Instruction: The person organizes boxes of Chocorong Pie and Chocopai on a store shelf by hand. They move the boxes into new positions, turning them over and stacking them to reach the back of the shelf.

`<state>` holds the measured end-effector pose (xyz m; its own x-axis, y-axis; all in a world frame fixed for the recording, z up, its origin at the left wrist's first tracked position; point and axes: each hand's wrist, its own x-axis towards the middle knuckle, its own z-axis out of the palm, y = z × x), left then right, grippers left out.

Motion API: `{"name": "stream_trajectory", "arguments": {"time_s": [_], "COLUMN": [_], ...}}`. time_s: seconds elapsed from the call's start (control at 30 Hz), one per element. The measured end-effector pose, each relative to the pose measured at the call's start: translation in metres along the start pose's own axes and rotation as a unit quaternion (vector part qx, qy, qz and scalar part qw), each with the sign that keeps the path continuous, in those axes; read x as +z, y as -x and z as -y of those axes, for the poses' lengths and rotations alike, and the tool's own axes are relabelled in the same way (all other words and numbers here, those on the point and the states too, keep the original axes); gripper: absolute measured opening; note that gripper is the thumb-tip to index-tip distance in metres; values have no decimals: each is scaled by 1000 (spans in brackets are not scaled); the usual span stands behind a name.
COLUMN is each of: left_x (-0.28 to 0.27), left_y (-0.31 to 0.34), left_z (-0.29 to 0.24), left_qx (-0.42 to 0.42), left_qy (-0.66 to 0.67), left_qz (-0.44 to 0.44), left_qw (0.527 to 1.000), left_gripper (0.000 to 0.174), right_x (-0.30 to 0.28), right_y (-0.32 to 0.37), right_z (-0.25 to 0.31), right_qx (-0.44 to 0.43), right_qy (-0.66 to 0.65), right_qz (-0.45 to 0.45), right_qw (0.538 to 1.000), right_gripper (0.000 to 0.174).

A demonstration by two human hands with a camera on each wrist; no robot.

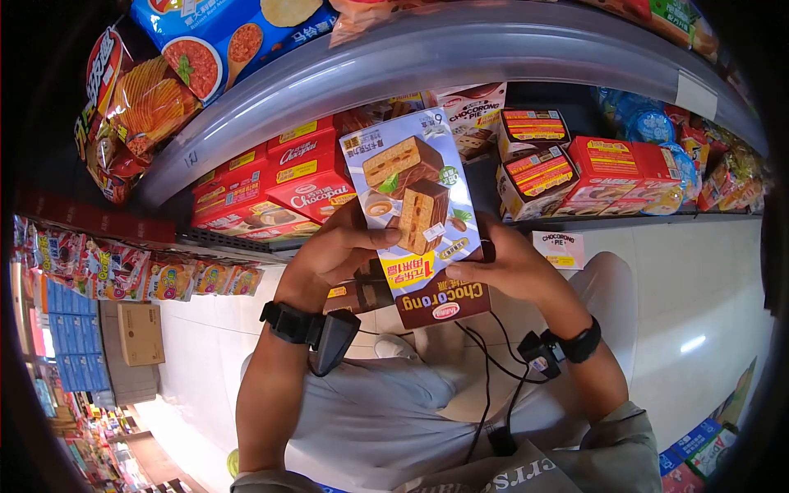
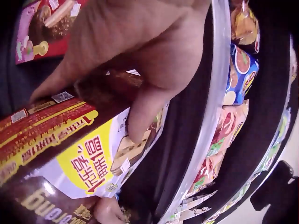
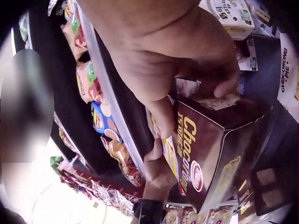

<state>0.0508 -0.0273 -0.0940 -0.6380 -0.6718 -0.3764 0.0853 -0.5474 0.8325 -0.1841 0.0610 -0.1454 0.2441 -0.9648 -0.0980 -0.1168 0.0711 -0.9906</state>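
Left hand (image 2: 145,51), close before its own wrist camera: thumb laid on the printed front of the box, other fingers round its far side; spread only as wide as the carton, which it grips.

Right hand (image 1: 511,264): thumb on the front near the lower edge, fingers curled behind; likewise gripping.

Carton (image 1: 417,215): one box, held between both hands above the person's lap, before the shelf (image 1: 493,54). Rectangular, tilted; front lavender-blue, picturing layered, chocolate-coated cake bars, a cup and green leaves. Numeral "6" at a top corner; small white sticker over the picture; yellow burst with red characters including "1元". End panel dark brown, glossy, lettered "Chocorong" above a red-and-white oval logo. One side carries a code square and yellow lettering on red.

Adjacent stock: red boxes (image 1: 311,193), "Chocopal"; white pack (image 1: 475,107), "Chocorong Pie"; blue bag (image 1: 234,37), Chinese lettering, chip and red dip pictured.
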Motion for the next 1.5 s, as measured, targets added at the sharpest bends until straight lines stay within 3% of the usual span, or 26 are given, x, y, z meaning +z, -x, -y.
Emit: {"name": "stream_trajectory", "arguments": {"time_s": [0.1,0.2,0.3,0.43,0.53,0.63,0.7,0.77,0.8,0.83,0.97,1.07,1.17,1.27,1.47,1.5], "left_x": [0,2,-3,-8,7,34,41,44,44,46,24,15,17,15,21,22], "left_y": [-1,-3,-3,0,-3,5,4,2,2,2,-6,-9,-11,-16,-24,-25], "left_z": [0,-1,2,15,22,7,9,15,17,14,24,24,15,11,8,8], "left_qx": [31,41,36,18,-70,-205,-290,-244,-217,-168,-88,42,20,29,0,-16], "left_qy": [3,-14,-6,67,110,-101,-191,-391,-485,-572,-591,-568,-608,-605,-602,-604], "left_qz": [-5,5,7,7,64,81,111,62,35,28,-28,-63,-84,-68,-15,-12], "left_qw": [999,999,999,998,989,970,931,886,847,803,801,819,789,793,798,797], "left_gripper": [73,73,66,56,58,58,59,53,51,45,42,47,49,50,46,46], "right_x": [6,9,5,4,1,5,-4,-8,-7,-3,10,14,21,19,12,13], "right_y": [-8,-5,7,36,59,68,59,37,30,16,-43,-90,-130,-162,-226,-225], "right_z": [-2,-8,-12,-20,21,72,80,92,93,97,97,78,55,58,35,37], "right_qx": [30,23,12,8,-87,-142,-217,-276,-242,-250,-279,-313,-306,-225,-258,-301], "right_qy": [-136,-97,55,-92,-99,-101,101,247,267,306,374,447,460,437,471,512], "right_qz": [0,-40,-45,-149,-307,-388,-353,-322,-285,-274,-203,-168,-170,-95,-109,-153], "right_qw": [990,994,997,985,943,905,904,871,888,877,861,821,816,866,837,790], "right_gripper": [76,78,81,85,83,78,75,70,78,75,67,63,65,65,61,59]}}
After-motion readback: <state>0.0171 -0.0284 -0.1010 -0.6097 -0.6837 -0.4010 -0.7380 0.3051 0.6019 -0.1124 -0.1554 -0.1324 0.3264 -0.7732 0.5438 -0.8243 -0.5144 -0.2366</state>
